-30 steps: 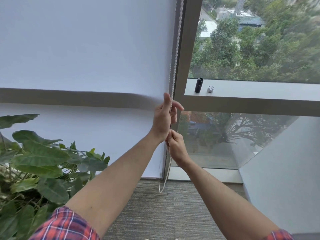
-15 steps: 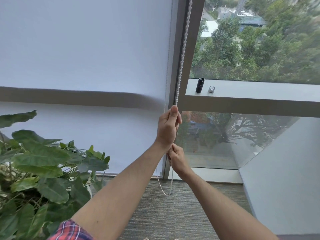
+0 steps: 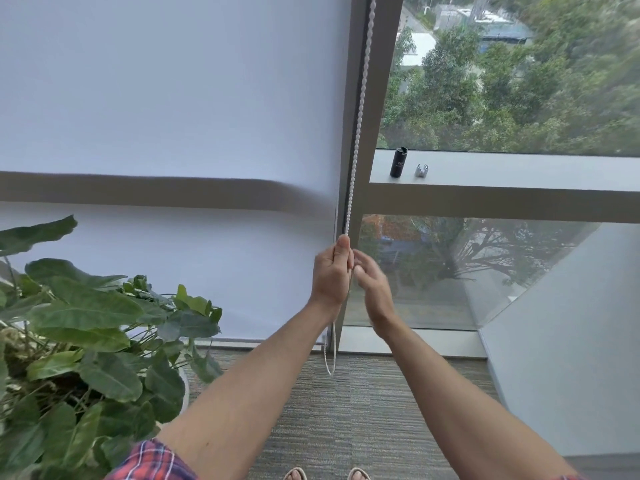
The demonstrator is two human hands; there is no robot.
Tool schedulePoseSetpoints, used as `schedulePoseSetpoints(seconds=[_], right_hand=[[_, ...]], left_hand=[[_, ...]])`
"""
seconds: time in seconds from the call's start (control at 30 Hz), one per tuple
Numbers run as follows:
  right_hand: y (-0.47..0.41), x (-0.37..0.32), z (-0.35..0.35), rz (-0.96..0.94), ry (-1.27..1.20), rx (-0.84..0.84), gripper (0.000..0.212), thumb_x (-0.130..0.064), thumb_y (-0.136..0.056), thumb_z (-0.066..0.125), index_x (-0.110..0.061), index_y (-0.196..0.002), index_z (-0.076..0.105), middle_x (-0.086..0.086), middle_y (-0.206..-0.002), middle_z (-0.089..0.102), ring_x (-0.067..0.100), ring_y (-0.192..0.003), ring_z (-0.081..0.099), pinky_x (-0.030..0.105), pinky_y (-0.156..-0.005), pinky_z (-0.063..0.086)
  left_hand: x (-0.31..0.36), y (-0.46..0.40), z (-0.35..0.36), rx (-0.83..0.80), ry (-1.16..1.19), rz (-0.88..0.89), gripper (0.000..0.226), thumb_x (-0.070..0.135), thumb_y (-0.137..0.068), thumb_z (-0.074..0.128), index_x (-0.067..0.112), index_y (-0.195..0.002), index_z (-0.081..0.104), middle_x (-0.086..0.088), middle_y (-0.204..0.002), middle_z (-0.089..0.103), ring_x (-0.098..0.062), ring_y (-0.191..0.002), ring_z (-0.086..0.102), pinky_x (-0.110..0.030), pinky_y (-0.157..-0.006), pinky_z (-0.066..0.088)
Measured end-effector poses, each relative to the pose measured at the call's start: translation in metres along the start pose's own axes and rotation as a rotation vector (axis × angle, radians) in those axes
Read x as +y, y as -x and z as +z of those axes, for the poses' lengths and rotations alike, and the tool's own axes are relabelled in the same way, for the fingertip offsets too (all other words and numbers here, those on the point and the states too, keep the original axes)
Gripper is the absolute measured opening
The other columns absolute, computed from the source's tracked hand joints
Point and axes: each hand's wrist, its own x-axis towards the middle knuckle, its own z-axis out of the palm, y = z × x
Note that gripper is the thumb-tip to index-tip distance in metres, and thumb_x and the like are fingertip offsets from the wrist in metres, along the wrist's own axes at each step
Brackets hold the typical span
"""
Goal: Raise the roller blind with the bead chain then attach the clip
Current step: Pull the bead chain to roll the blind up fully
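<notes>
Left hand [image 3: 331, 273] is closed around the bead chain [image 3: 360, 109] at frame centre, thumb up top. Right hand [image 3: 372, 284] is just beside it to the right, fingers loosely curled and part open; can't tell if it touches the chain, it looks apart. Chain runs near vertical, from the top edge of the frame down along the window frame [image 3: 375, 98] into the left fist, then hangs slack as a loop [image 3: 329, 362] below the wrists, bottom near the carpet [image 3: 363, 410].

Roller blind [image 3: 173, 98] fills the upper left and is mostly down; its bottom edge is low, behind the plant [image 3: 76, 327].

Key relation: the chain's long axis is straight up from the hands, so the pull goes down along it. Likely mid-raise, hand over hand, right hand nearer the free strand.

Small silver item [image 3: 421, 170], maybe the clip, sits on the ledge [image 3: 519, 168] up right of the hands, beside a black cylinder [image 3: 398, 162], nearer the right hand.
</notes>
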Motion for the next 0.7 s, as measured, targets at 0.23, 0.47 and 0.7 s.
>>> schedulePoseSetpoints(seconds=[0.23,0.47,0.7], right_hand=[[0.000,-0.086,0.019,-0.281,-0.269,-0.127,0.036,-0.031,-0.102,0.038,-0.012,-0.113,0.068,0.009,-0.088,0.070,0.024,-0.079,0.067,0.034,-0.074,0.055],[0.002,-0.103,0.031,-0.379,-0.306,0.002,0.033,-0.022,-0.101,0.043,-0.017,-0.077,0.065,-0.012,-0.049,0.036,0.007,-0.043,0.028,0.021,-0.043,0.026],[0.001,-0.089,0.026,-0.326,-0.292,0.068,0.034,-0.025,-0.097,0.048,-0.020,-0.067,0.063,-0.010,-0.046,0.031,0.010,-0.041,0.022,0.023,-0.040,0.018]], left_hand=[[-0.043,0.018,-0.010,-0.026,-0.135,-0.119,0.047,0.035,-0.104,0.040,0.020,-0.059,0.044,0.008,-0.050,0.037,-0.011,-0.046,0.030,-0.031,-0.049,0.026],[-0.053,0.029,-0.010,-0.064,-0.129,-0.170,0.049,0.033,-0.104,0.039,0.021,-0.056,0.041,0.006,-0.045,0.032,-0.012,-0.042,0.027,-0.029,-0.043,0.021],[-0.059,0.044,-0.016,-0.114,-0.192,-0.157,0.049,0.038,-0.102,0.042,0.014,-0.059,0.049,0.008,-0.048,0.040,-0.008,-0.046,0.034,-0.027,-0.050,0.029]])
